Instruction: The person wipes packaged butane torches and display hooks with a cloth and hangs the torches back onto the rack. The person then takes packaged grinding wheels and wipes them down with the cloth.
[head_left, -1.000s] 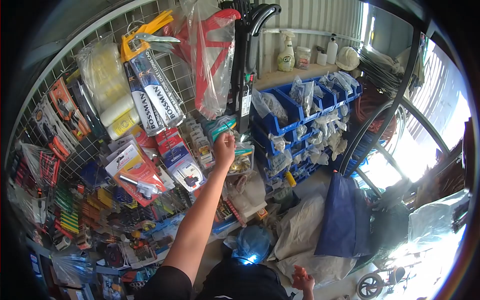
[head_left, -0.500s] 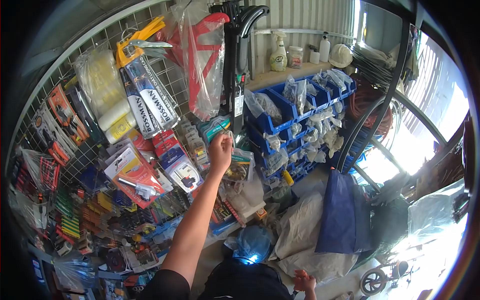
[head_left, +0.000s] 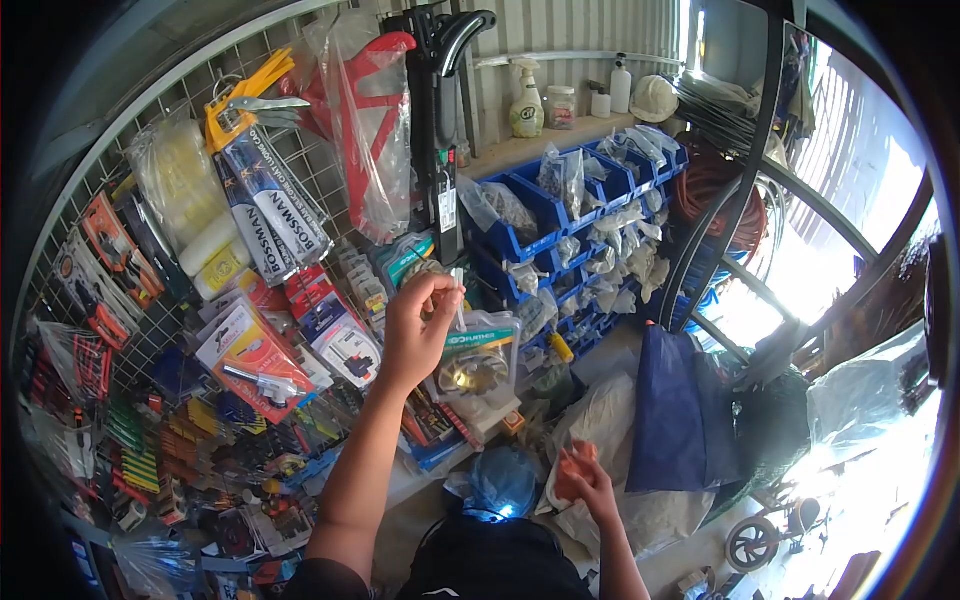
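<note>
- The clear plastic blister pack with a teal header card and a round golden metal part inside (head_left: 475, 362) is just below the centre of the frame, immediately under the person's left hand (head_left: 420, 325).
- The left hand, near the centre, is pinching a narrow whitish strip (head_left: 460, 300) between thumb and fingers; whether this strip is joined to the pack, one cannot tell.
- The right hand (head_left: 588, 478), at the lower right of centre, has its fingers curled inward; whether it grasps something is not clear.
- The pack is probably light, but the metal part may pull its lower half downward.
- The plastic shell looks thin and stiff, rather smooth, so it could slip a little under loose fingers; strong squeezing might dent or crack it.
- The best hold seems to be at the side edges, or at the flat header, with the thumb in front.
- To its left hang orange-red blister cards (head_left: 250, 360), and at the upper right stand blue plastic bins (head_left: 525, 222); its corners could catch on the neighbouring packages.
</note>
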